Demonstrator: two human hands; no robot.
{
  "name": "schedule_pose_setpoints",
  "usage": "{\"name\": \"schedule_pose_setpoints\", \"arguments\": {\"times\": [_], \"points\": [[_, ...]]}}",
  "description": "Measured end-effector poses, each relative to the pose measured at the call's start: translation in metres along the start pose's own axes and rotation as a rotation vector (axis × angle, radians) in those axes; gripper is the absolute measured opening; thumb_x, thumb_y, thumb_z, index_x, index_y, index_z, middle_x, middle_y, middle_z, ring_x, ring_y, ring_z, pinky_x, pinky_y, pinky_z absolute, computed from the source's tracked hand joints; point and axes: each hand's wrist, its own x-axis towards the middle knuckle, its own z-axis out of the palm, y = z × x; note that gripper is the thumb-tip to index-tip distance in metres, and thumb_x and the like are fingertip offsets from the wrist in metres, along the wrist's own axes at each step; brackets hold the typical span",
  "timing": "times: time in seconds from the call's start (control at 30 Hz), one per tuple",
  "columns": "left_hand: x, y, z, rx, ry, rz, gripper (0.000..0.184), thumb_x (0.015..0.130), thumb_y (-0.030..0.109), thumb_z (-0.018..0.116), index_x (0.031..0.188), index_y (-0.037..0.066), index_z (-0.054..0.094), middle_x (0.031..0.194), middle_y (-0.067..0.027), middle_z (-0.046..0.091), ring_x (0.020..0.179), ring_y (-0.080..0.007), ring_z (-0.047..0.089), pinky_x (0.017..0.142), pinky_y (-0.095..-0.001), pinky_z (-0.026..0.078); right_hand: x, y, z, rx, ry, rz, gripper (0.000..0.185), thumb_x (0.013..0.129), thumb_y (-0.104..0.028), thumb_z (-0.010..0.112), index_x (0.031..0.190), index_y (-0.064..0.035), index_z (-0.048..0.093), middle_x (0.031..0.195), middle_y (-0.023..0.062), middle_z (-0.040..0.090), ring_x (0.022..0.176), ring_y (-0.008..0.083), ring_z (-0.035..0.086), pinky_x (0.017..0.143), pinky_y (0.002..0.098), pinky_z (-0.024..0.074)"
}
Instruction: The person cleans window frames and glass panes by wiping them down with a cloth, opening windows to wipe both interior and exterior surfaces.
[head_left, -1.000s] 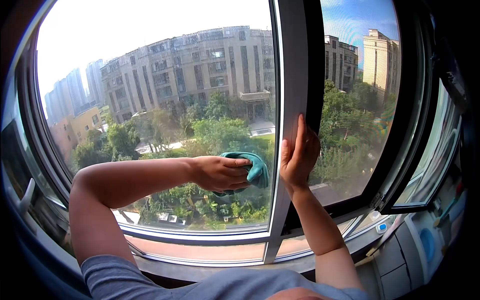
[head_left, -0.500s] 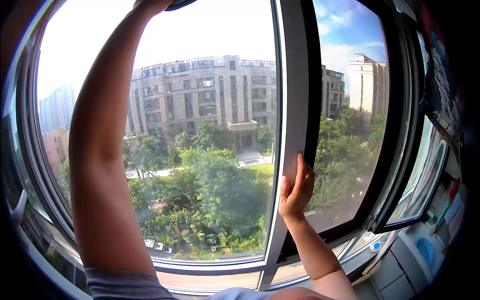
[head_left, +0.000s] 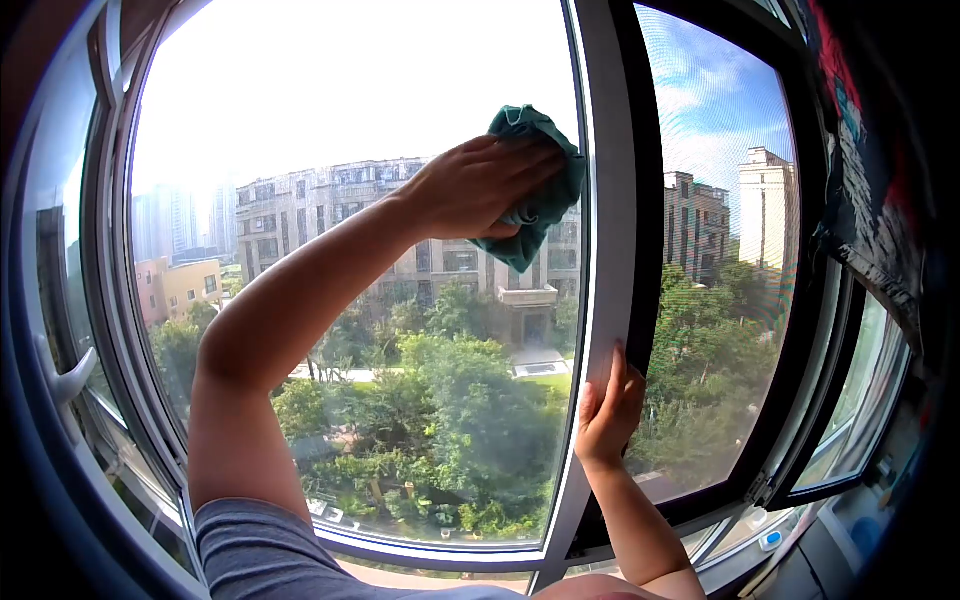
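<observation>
My left hand (head_left: pixel 480 190) presses a crumpled green cloth (head_left: pixel 545 205) flat on the large window pane (head_left: pixel 400 300), close to the pane's right edge. Its fingers lie over the cloth, and part of the cloth hangs below the palm. Lower down, my right hand (head_left: pixel 610 410) grips the white upright window frame (head_left: pixel 600 250). Its thumb rests on the front face and the other fingers go round the dark right side, with their tips partly hidden. Hazy marks show on the glass.
Right of the upright is a dark-framed screen panel (head_left: pixel 720 330). An opened sash (head_left: pixel 830 420) stands beyond it, below a hanging dark patterned fabric (head_left: pixel 870 190). A white window handle (head_left: pixel 72 378) juts out at left. A small blue-and-white item (head_left: pixel 770 541) sits on the sill.
My left hand has come down and right from the pane's top, bringing the cloth fully into view. My right hand keeps its hold on the frame while the view has shifted slightly.
</observation>
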Motion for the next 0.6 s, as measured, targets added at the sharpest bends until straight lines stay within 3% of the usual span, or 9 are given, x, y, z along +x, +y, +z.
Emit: {"name": "schedule_pose_setpoints", "arguments": {"times": [0.07, 0.13, 0.17, 0.2, 0.23, 0.27, 0.3, 0.33, 0.6], "points": [[0.027, -0.035, -0.004, 0.142, 0.106, -0.136, 0.085, 0.086, 0.048, 0.078, 0.157, 0.018, 0.043, 0.158, -0.0059, 0.048, 0.145, -0.0253, 0.046, 0.125, -0.0430, 0.034, 0.002, -0.002, -0.001, 0.018, 0.012, -0.011, 0.057, 0.104, -0.030, 0.055, 0.152, -0.0021, 0.044, 0.125, 0.0224, 0.058, 0.110, 0.0413, 0.057, 0.097, 0.0509, 0.0471], [0.062, -0.080, 0.000, 0.165, 0.260, -0.301, 0.077, 0.087, 0.045, 0.080, 0.151, 0.016, 0.050, 0.150, -0.0090, 0.056, 0.139, -0.0268, 0.053, 0.121, -0.0426, 0.039, 0.003, -0.002, -0.003, 0.014, 0.018, -0.018, 0.057, 0.104, -0.030, 0.054, 0.152, -0.0022, 0.044, 0.125, 0.0222, 0.058, 0.110, 0.0416, 0.057, 0.097, 0.0511, 0.0470], [0.082, -0.106, 0.006, 0.151, 0.493, -0.210, 0.056, 0.087, 0.030, 0.074, 0.132, 0.004, 0.055, 0.131, -0.0173, 0.059, 0.130, -0.0341, 0.053, 0.111, -0.0514, 0.040, 0.003, -0.002, -0.003, 0.003, 0.017, -0.019, 0.057, 0.104, -0.030, 0.055, 0.152, -0.0022, 0.044, 0.125, 0.0222, 0.058, 0.110, 0.0417, 0.057, 0.097, 0.0511, 0.0470], [0.102, -0.107, -0.008, 0.019, 0.282, -0.439, 0.057, 0.089, 0.030, 0.071, 0.140, 0.009, 0.056, 0.141, -0.0126, 0.058, 0.138, -0.0301, 0.049, 0.118, -0.0507, 0.036, 0.002, -0.002, -0.003, -0.007, 0.019, -0.019, 0.057, 0.103, -0.030, 0.055, 0.152, -0.0021, 0.045, 0.125, 0.0215, 0.059, 0.110, 0.0413, 0.057, 0.097, 0.0507, 0.0469], [0.127, -0.111, -0.009, -0.178, -0.047, -0.790, 0.064, 0.099, 0.049, 0.065, 0.150, 0.016, 0.050, 0.150, -0.0135, 0.055, 0.140, -0.0294, 0.052, 0.118, -0.0442, 0.040, 0.003, -0.002, -0.001, 0.017, 0.025, -0.010, 0.057, 0.103, -0.030, 0.056, 0.152, -0.0021, 0.046, 0.125, 0.0210, 0.059, 0.111, 0.0409, 0.057, 0.098, 0.0502, 0.0469], [0.146, -0.120, -0.008, 0.094, 0.115, -0.571, 0.056, 0.094, 0.031, 0.065, 0.146, 0.012, 0.054, 0.146, -0.0092, 0.056, 0.139, -0.0277, 0.049, 0.122, -0.0514, 0.029, 0.002, -0.002, -0.001, 0.041, 0.027, -0.006, 0.057, 0.103, -0.029, 0.056, 0.152, -0.0022, 0.046, 0.125, 0.0205, 0.060, 0.111, 0.0405, 0.057, 0.098, 0.0497, 0.0468], [0.170, -0.125, 0.005, 0.413, 0.126, -0.570, 0.047, 0.097, 0.032, 0.060, 0.141, 0.014, 0.062, 0.139, -0.0063, 0.063, 0.137, -0.0255, 0.052, 0.123, -0.0517, 0.023, 0.001, -0.002, 0.000, 0.038, 0.025, -0.002, 0.056, 0.103, -0.029, 0.056, 0.152, -0.0022, 0.047, 0.125, 0.0198, 0.060, 0.112, 0.0397, 0.057, 0.099, 0.0489, 0.0468], [0.184, -0.109, -0.021, 0.475, -0.107, -0.656, 0.040, 0.098, 0.032, 0.059, 0.133, 0.016, 0.069, 0.128, -0.0067, 0.071, 0.131, -0.0261, 0.058, 0.124, -0.0506, 0.021, 0.001, -0.003, 0.001, 0.012, 0.023, -0.007, 0.056, 0.103, -0.028, 0.055, 0.152, -0.0021, 0.046, 0.126, 0.0196, 0.060, 0.113, 0.0391, 0.057, 0.099, 0.0481, 0.0469], [0.116, -0.176, -0.017, 0.391, 0.072, -0.592, 0.043, 0.101, 0.038, 0.055, 0.134, 0.013, 0.067, 0.138, -0.0085, 0.065, 0.133, -0.0249, 0.057, 0.114, -0.0407, 0.043, -0.003, -0.013, 0.005, -0.004, 0.035, 0.003, 0.054, 0.110, -0.031, 0.043, 0.155, -0.0008, 0.042, 0.151, 0.0197, 0.053, 0.129, 0.0402, 0.055, 0.110, 0.0468, 0.0408]]}}
